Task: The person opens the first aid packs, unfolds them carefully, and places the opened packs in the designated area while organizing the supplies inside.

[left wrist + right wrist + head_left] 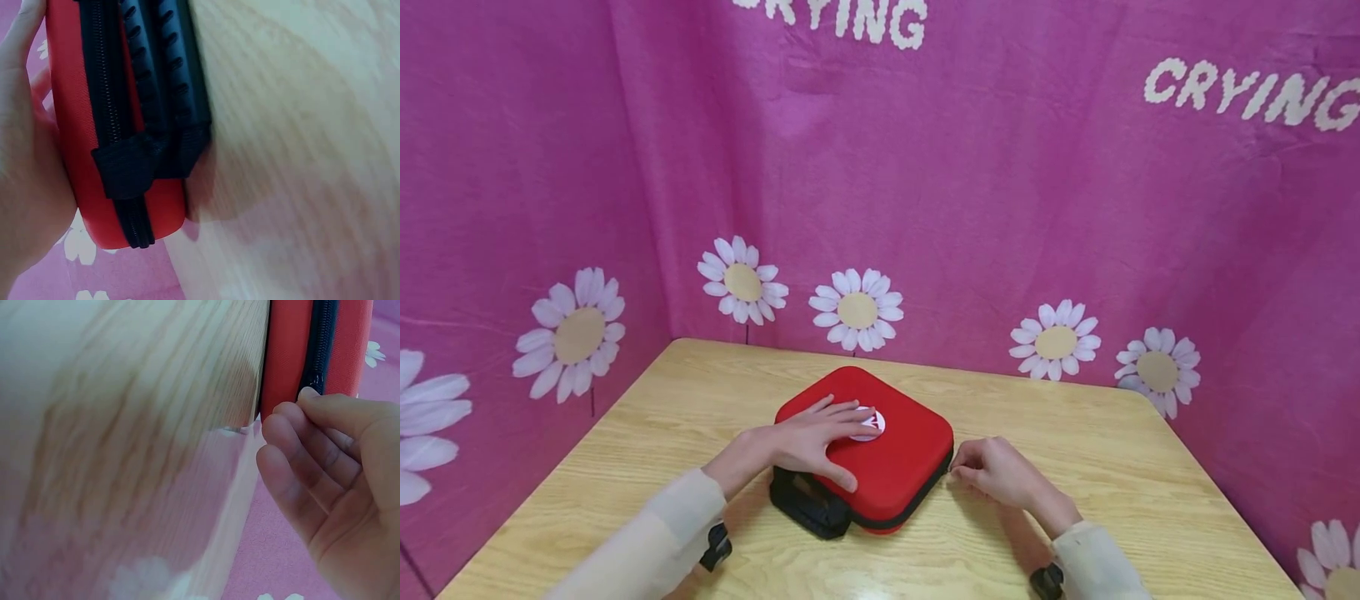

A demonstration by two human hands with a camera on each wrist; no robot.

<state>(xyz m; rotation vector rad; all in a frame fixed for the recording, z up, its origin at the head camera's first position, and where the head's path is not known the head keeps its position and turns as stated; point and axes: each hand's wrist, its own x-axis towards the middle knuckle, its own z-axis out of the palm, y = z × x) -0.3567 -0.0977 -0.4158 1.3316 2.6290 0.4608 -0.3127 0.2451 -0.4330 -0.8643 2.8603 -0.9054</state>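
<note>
A red zippered case (906, 433) with a round white emblem lies flat on the table. My left hand (812, 437) rests on its lid with the fingers straight and spread, partly covering the emblem. At the case's right side, my right hand (1003, 475) pinches the zipper pull between thumb and forefinger; the fingertips hide most of the pull. The slider (316, 382) shows just above the thumb in the right wrist view, on the black zipper (323, 337). A black carrying handle (165, 69) sticks out from the near left side of the case, below the left hand.
The light wooden table (1075, 425) extends around the case. Pink cloth (970, 192) with white daisies and lettering hangs behind the table and along both sides. Black straps (717, 546) circle both wrists.
</note>
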